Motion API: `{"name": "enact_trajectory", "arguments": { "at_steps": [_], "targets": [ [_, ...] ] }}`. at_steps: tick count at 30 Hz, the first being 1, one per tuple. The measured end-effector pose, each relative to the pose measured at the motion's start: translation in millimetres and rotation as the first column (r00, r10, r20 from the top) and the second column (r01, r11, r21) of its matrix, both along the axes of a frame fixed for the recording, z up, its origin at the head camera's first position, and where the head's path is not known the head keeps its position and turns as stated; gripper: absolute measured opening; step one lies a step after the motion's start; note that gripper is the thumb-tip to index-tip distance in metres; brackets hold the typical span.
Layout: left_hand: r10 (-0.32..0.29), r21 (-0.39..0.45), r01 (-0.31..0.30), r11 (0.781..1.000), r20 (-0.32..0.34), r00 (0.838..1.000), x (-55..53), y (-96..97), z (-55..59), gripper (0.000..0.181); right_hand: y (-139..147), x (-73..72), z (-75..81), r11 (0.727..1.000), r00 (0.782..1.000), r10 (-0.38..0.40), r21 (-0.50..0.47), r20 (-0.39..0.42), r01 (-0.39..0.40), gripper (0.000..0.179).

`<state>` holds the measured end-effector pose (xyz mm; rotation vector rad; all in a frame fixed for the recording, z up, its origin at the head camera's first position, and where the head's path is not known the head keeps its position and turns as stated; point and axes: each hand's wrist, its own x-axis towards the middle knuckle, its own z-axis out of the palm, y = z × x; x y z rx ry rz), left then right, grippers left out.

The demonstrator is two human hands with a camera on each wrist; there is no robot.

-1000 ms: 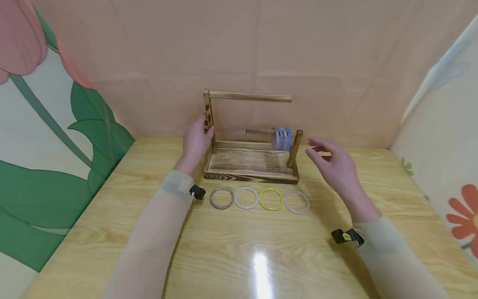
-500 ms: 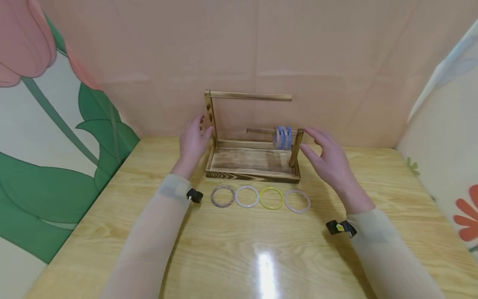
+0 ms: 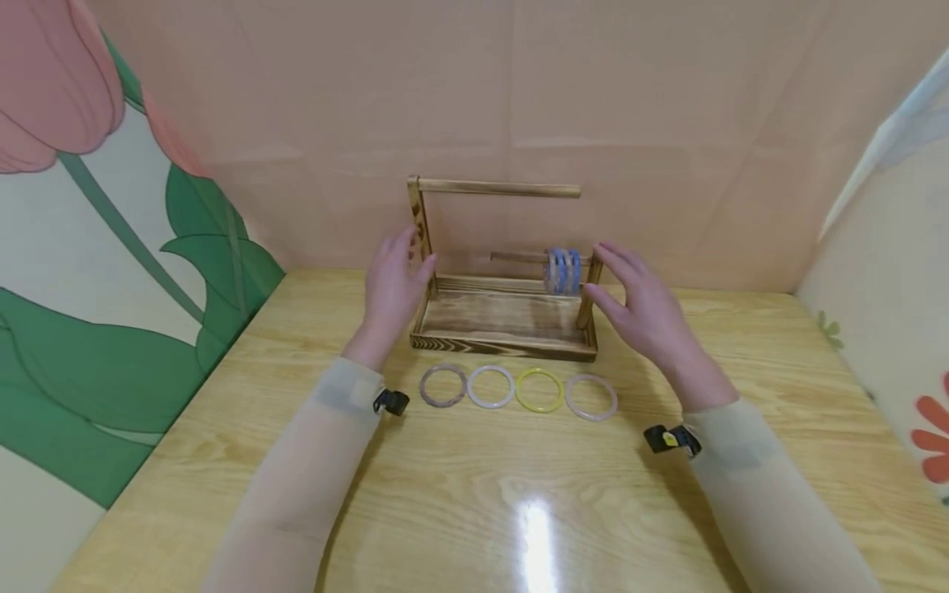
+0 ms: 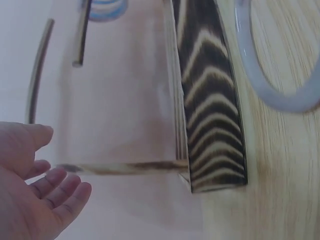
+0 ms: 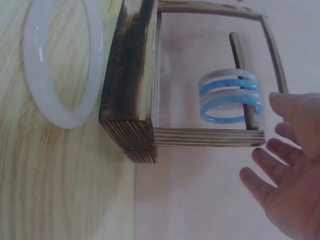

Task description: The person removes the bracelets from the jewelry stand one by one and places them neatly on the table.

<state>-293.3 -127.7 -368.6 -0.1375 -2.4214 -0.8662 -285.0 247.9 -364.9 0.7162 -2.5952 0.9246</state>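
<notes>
A dark-grained wooden bangle rack (image 3: 504, 352) stands at the back of the table, a tall post on its left and a shorter one on its right. Several blue and pale bangles (image 5: 231, 100) hang together on the lower rod (image 3: 511, 258), close to the short post. My left hand (image 3: 391, 288) is beside the tall post (image 3: 417, 206), fingers loosely bent and holding nothing. At the short post (image 3: 586, 309), my right hand (image 3: 645, 313) has its fingertips right at the top, fingers spread and relaxed. The upper rod (image 3: 497, 189) carries no bangles.
In front of the rack lies a row of bangles: a greyish-purple bangle (image 3: 443, 404), a white bangle (image 3: 491, 406), a yellow bangle (image 3: 539, 410) and a pale pink bangle (image 3: 593, 418). A pink cloth (image 3: 356, 99) hangs behind the table.
My right hand has moved left, from apart from the rack to the short post. My left hand has come off the tall post slightly and stays beside it. The bangles keep their places.
</notes>
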Motion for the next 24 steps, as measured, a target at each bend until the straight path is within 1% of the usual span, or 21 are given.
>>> {"name": "enact_trajectory", "arguments": {
  "at_steps": [8, 14, 20, 24],
  "targets": [
    [-0.028, -0.03, 0.029, 0.999, 0.009, 1.0, 11.0, 18.2, 5.7, 0.057, -1, -0.6, 2.0, 1.0, 1.0, 0.002, 0.026, 0.012, -0.003, 0.065],
    [-0.054, -0.011, 0.054, 0.998, 0.005, 0.999, 18.7, 30.7, 8.5, 0.053, -2, -1.1, 3.0, 0.999, 0.999, -0.008, 0.053, 0.039, 0.006, 0.067],
    [-0.073, -0.02, 0.073, 0.997, 0.008, 0.997, 23.8, 45.6, 8.7, 0.051, -2, -0.5, 2.2, 0.998, 0.999, -0.016, 0.065, 0.047, 0.013, 0.067],
    [-0.081, -0.019, 0.082, 0.996, 0.031, 0.996, 26.0, 56.9, 9.0, 0.054, -1, -2.3, 0.9, 0.997, 0.999, -0.007, 0.071, 0.037, 0.005, 0.066]
  ]
}}
